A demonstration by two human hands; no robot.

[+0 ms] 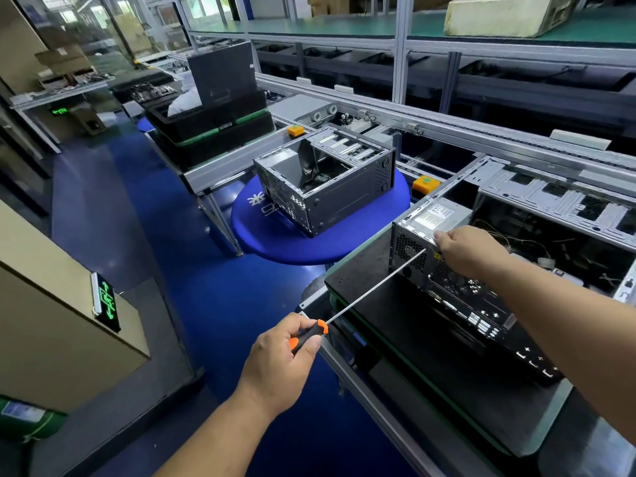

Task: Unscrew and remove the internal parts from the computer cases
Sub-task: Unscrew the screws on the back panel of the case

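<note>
A round blue stool (275, 235) stands on the blue floor (206, 304). Black trays (213, 129) sit stacked at the left, a green lit sign (106, 301) glows on a beige cabinet (51, 321), and a wrapped box (506, 15) lies on the upper shelf (344, 29).

The left hand (278, 352) grips a screwdriver (344, 309) handle, forearm stretched forward. The right hand (468, 251) curls over the computer case (481, 280)'s top rear edge, arm extended above the case.
</note>
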